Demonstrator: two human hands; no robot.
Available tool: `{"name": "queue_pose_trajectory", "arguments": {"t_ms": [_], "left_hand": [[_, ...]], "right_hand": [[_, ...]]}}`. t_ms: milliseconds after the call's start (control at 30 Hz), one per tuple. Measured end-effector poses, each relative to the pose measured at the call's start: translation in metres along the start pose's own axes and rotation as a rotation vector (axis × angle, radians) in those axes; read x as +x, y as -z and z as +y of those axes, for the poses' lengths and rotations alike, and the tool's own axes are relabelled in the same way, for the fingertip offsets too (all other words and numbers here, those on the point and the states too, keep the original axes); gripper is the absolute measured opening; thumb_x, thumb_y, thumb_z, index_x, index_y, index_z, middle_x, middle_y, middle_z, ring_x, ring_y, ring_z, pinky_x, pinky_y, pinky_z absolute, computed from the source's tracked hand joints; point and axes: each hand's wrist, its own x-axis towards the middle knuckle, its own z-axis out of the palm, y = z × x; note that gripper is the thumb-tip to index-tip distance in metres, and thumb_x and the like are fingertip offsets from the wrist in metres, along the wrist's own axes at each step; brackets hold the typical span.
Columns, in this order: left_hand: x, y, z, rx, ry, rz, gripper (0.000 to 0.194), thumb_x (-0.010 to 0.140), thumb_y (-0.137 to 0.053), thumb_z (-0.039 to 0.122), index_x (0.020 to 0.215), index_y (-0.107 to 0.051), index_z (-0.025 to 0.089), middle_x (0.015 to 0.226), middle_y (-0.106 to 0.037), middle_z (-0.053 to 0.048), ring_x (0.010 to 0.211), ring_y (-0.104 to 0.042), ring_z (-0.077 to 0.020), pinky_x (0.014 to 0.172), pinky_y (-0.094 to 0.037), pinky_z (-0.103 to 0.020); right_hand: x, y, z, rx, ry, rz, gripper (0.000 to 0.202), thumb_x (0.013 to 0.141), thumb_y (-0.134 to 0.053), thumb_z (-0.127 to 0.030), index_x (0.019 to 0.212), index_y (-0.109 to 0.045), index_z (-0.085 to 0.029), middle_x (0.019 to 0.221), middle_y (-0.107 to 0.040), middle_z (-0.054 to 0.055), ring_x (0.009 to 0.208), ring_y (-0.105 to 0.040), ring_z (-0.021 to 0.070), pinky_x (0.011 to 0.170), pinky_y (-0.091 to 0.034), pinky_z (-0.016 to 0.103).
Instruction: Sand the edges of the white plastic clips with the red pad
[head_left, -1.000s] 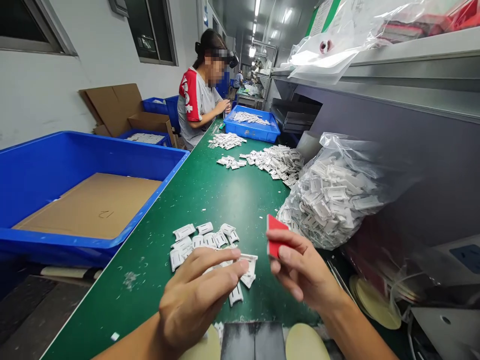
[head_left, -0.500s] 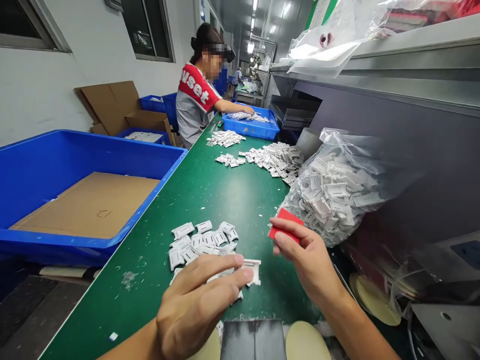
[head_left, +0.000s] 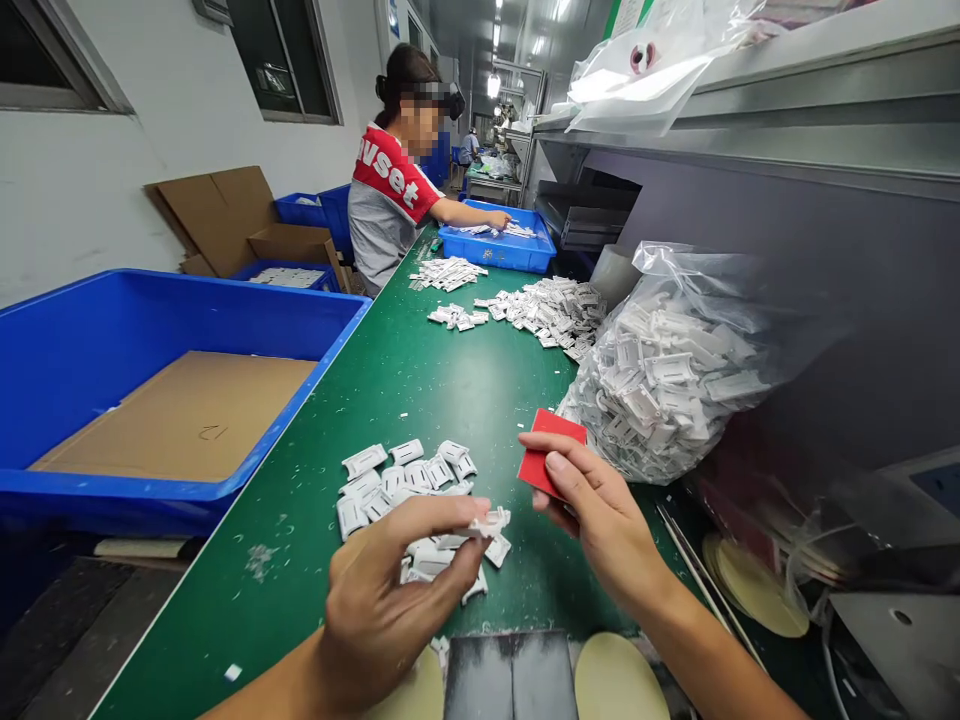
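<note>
My left hand [head_left: 397,590] pinches a small white plastic part [head_left: 491,522] between thumb and forefinger, raised over a pile of similar white parts [head_left: 397,480] on the green table. In my right hand [head_left: 600,520] is a flat red rectangular piece [head_left: 553,450], gripped between thumb and fingers; its exact kind I cannot make out. The two hands are apart, with the red piece to the right of the white part. Below them, at the table's near edge, lies a dark grey two-part block [head_left: 511,675] between two pale yellow discs [head_left: 621,678].
A clear plastic bag [head_left: 660,380] full of white parts stands at the right. Farther back are more white heaps [head_left: 551,310] and a blue tray [head_left: 499,255], where a co-worker [head_left: 397,190] reaches in. A large blue bin [head_left: 180,480] borders the table's left edge.
My left fingers have closed on a white part and lifted it off the pile; before, they were spread over it. My right hand has moved slightly left with the red piece.
</note>
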Motion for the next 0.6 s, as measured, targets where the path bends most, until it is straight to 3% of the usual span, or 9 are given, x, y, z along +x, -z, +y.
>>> {"name": "queue_pose_trajectory", "arguments": {"t_ms": [100, 233, 333, 433, 500, 600], "left_hand": [[0.002, -0.003, 0.001, -0.064, 0.154, 0.001, 0.04, 0.08, -0.07, 0.001, 0.111, -0.061, 0.025, 0.092, -0.074, -0.001, 0.086, -0.074, -0.018, 0.077, -0.063, -0.028], [0.005, -0.005, 0.002, -0.111, 0.181, 0.01, 0.039, 0.081, -0.069, 0.002, 0.111, -0.058, 0.025, 0.087, -0.071, 0.002, 0.085, -0.072, -0.0141, 0.08, -0.06, -0.025], [0.004, -0.006, 0.002, -0.117, 0.22, -0.003, 0.038, 0.082, -0.069, 0.003, 0.11, -0.056, 0.025, 0.086, -0.071, 0.003, 0.08, -0.071, -0.012, 0.079, -0.058, -0.023], [0.003, -0.006, 0.001, -0.134, 0.306, -0.014, 0.035, 0.083, -0.07, 0.008, 0.11, -0.055, 0.026, 0.087, -0.072, 0.003, 0.082, -0.071, -0.0116, 0.081, -0.057, -0.022], [0.002, -0.006, 0.001, -0.163, 0.419, -0.007, 0.034, 0.084, -0.071, 0.013, 0.11, -0.054, 0.027, 0.089, -0.073, 0.003, 0.086, -0.071, -0.0119, 0.082, -0.056, -0.022], [0.004, -0.004, 0.0, -0.217, 0.59, -0.007, 0.037, 0.085, -0.072, 0.021, 0.114, -0.05, 0.026, 0.09, -0.073, 0.001, 0.088, -0.07, -0.0131, 0.082, -0.054, -0.023]], "right_hand": [[-0.001, 0.0, 0.0, 0.058, -0.006, 0.021, 0.029, 0.097, -0.056, -0.042, 0.116, -0.069, -0.025, 0.072, -0.057, -0.003, 0.057, -0.048, 0.0054, 0.052, -0.037, 0.016], [0.001, 0.0, 0.001, 0.072, 0.065, 0.012, 0.03, 0.097, -0.055, -0.04, 0.12, -0.068, -0.025, 0.083, -0.069, 0.002, 0.049, -0.052, 0.0058, 0.049, -0.039, 0.02], [-0.001, -0.001, -0.002, 0.199, 0.046, -0.089, 0.029, 0.095, -0.059, -0.035, 0.123, -0.067, -0.029, 0.089, -0.072, 0.003, 0.05, -0.058, 0.0063, 0.052, -0.043, 0.02], [-0.007, 0.004, -0.006, 0.311, -0.012, -0.206, 0.038, 0.096, -0.059, -0.032, 0.134, -0.058, -0.036, 0.082, -0.071, 0.0, 0.043, -0.049, 0.0018, 0.047, -0.037, 0.015], [-0.011, 0.011, -0.01, 0.258, -0.092, -0.438, 0.037, 0.097, -0.057, -0.036, 0.134, -0.058, -0.034, 0.072, -0.066, -0.003, 0.038, -0.039, 0.001, 0.04, -0.03, 0.012], [-0.013, 0.025, -0.018, 0.049, -0.149, -0.989, 0.037, 0.086, -0.068, -0.048, 0.105, -0.077, -0.018, 0.051, -0.055, -0.004, 0.034, -0.035, 0.0047, 0.034, -0.029, 0.015]]}}
